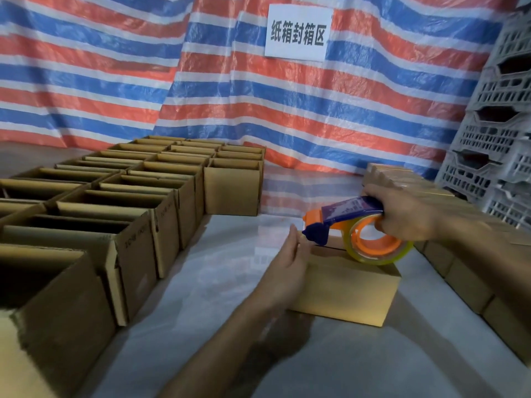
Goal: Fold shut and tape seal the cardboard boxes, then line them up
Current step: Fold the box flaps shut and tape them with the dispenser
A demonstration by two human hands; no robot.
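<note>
A small cardboard box (347,291) with its flaps folded shut sits on the table in front of me. My left hand (284,268) rests flat against the box's left side, fingers straight. My right hand (402,214) grips an orange and blue tape dispenser (353,228) with a roll of clear tape. The roll sits on the box's top seam, and the dispenser's blade end points left, close to my left fingertips.
Several open cardboard boxes (120,202) stand in rows on the left. A line of closed boxes (471,277) runs along the right side. Grey plastic crates (500,133) are stacked at the far right. A striped tarp with a white sign (298,31) hangs behind.
</note>
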